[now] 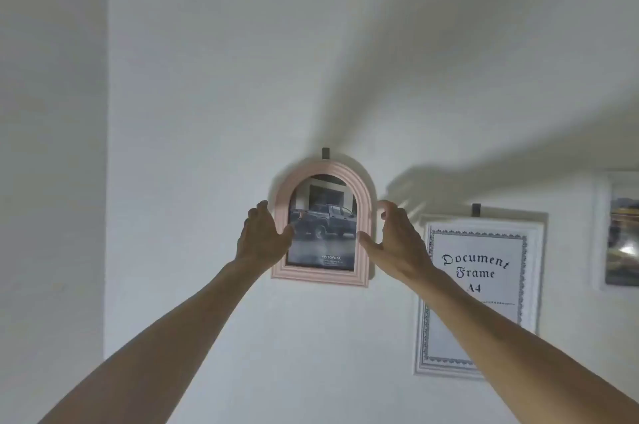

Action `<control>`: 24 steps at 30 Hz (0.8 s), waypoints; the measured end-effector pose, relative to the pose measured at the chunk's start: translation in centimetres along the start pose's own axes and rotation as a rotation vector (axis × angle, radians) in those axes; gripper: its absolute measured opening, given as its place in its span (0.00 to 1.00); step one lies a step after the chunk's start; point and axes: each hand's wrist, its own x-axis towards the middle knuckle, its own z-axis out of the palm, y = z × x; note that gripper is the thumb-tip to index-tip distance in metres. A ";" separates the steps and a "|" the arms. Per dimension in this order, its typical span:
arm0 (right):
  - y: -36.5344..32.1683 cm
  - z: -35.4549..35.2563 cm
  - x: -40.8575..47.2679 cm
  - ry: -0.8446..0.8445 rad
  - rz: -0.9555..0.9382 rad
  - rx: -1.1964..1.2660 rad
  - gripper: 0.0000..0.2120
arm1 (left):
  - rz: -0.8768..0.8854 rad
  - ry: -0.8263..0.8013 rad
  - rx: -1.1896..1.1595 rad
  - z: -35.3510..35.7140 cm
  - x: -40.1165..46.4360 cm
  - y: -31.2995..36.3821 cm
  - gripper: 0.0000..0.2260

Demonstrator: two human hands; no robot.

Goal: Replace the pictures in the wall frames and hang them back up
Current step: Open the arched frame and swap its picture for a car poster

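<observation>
We see both arms stretched up toward a white wall (214, 77), where a pink arched frame (349, 171) sits against the wall just under a small dark hook (325, 153); whether it hangs from the hook or is borne by the hands we cannot tell. The frame holds a picture of a dark pickup truck (326, 220) with the word TOYOTA printed low on it. Our left hand (264, 236) is at the frame's left edge, its thumb lying over the front of the moulding and onto the picture's edge, the fingers curled toward the frame's outer side. Our right hand (397, 240) is at the right edge, thumb reaching onto the front of the moulding, fingers bent beside the outer rim; the fingertips are blurred, so we cannot tell whether they press the frame or stand just off it. The two hands are well apart, one on each side of the frame. To the right, lower on the wall, a white frame (534, 280) hangs from its own dark hook (476, 210) and shows a sheet reading "Document Frame A4"; the right forearm crosses in front of it. At the far right edge a third white frame (601, 233) shows a blurred, glossy picture.
</observation>
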 end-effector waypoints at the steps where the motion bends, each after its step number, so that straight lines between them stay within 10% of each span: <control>1: 0.0 0.6 0.4 0.038 0.008 0.022 0.24 | -0.009 0.003 -0.046 0.3 0.6 -0.5 0.32; 9: 0.9 3.9 2.0 0.209 0.036 0.172 0.12 | 0.030 0.034 -0.311 1.8 2.5 -2.6 0.12; 24: 1.5 1.7 -4.2 0.163 0.072 0.311 0.15 | 0.014 -0.135 -0.483 0.0 -2.3 -3.7 0.09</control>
